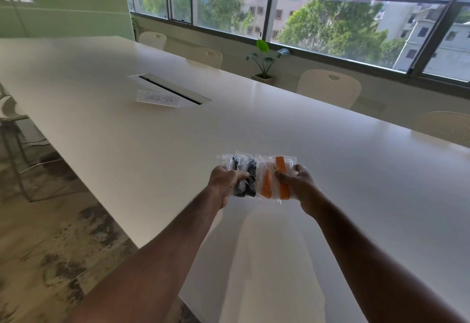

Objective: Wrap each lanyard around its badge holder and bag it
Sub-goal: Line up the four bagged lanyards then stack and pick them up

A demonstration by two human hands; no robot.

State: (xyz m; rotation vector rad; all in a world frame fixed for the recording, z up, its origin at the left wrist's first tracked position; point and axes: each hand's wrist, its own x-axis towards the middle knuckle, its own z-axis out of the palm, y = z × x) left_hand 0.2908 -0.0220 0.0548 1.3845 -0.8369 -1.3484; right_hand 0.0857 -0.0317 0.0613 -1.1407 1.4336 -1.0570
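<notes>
Currently the bags are held side by side above the white table point(254, 124), near its front edge: the black lanyard bags point(243, 170) in the left hand point(225, 182), the orange lanyard bags point(276, 177) in the right hand point(298, 187). Left fingers curl round the black bundle, thumb on top. Right thumb pinches the orange pack against the fingers behind it. Exact bag count unclear; clear plastic overlaps. Looks like bagging is done, or close. My read: set them down flat in one stack, seals aligned, don't squeeze or the wraps loosen. Further out: a paper label point(159, 98) by the cable slot point(173, 88), chairs point(328, 88), a potted plant point(264, 60) under the window.
</notes>
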